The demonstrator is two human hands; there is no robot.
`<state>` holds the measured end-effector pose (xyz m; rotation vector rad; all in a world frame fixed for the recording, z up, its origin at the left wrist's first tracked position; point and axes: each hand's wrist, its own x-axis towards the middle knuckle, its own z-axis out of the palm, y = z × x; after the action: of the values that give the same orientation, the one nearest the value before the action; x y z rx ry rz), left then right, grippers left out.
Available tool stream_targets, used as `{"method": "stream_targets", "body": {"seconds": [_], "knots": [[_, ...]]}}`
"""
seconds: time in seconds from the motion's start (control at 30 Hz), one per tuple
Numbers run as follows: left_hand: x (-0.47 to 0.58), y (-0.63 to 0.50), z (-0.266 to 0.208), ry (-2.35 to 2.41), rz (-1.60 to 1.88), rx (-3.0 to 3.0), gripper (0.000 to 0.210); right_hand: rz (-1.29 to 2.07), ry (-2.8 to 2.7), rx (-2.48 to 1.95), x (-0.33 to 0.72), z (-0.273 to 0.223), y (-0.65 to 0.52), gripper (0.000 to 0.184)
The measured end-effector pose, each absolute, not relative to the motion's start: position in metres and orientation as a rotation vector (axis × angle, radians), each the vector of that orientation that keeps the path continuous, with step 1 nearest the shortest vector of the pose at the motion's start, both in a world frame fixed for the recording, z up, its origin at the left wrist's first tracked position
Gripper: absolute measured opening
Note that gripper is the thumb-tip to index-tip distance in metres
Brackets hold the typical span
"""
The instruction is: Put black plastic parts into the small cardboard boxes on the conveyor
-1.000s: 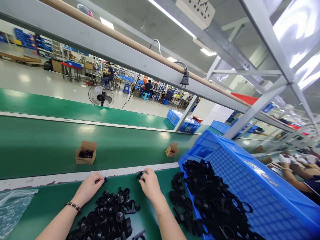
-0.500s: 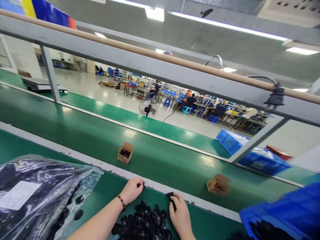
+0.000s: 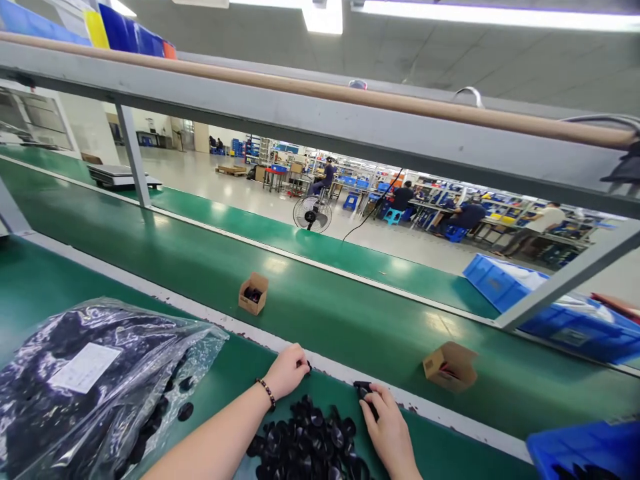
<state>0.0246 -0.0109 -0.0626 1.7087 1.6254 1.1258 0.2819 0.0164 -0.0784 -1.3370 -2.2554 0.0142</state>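
Observation:
My left hand point(image 3: 289, 371), with a beaded bracelet at the wrist, is closed in a pinch at the pale strip along the bench edge. A bit of a small black piece point(image 3: 309, 366) shows at its fingertips; most of it is hidden. To the right, my right hand point(image 3: 389, 427) grips a black plastic part point(image 3: 364, 389) with a short crosswise top end. Between and below both hands lies a heap of glossy black round parts point(image 3: 313, 440). A clear plastic bag point(image 3: 125, 333) of similar black parts, with a white label, lies open at the left.
Small cardboard boxes stand on the green conveyor belt, one box point(image 3: 253, 295) ahead and another box point(image 3: 450, 367) to the right. A blue bin point(image 3: 585, 443) with black parts is at lower right. A grey frame rail point(image 3: 320, 113) crosses above; beyond are a fan point(image 3: 312, 214) and seated people.
The view has turned, so the scene sits further right, except the ceiling rail's tilt, which is flatter. Both hands keep their pinched holds, with little visible movement over the bench.

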Motion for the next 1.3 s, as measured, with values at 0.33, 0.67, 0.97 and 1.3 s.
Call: {"method": "stream_targets", "body": {"seconds": [0.33, 0.67, 0.97, 1.3], "knots": [[0.026, -0.010, -0.057, 1.646, 1.037, 1.764, 0.012, 0.170, -2.293, -1.255, 0.280, -0.069, 0.014, 0.020], [0.023, -0.015, -0.058, 1.559, 0.920, 1.843, 0.015, 0.118, -2.164, -1.198, 0.278, -0.070, 0.009, 0.021], [0.021, -0.014, -0.062, 1.594, 0.887, 1.850, 0.013, -0.020, -2.131, -1.268, 0.282, -0.074, 0.007, 0.019], [0.018, -0.011, -0.063, 1.577, 0.952, 1.834, 0.014, -0.578, -2.257, -1.591, 0.302, -0.002, 0.070, 0.025]]}}
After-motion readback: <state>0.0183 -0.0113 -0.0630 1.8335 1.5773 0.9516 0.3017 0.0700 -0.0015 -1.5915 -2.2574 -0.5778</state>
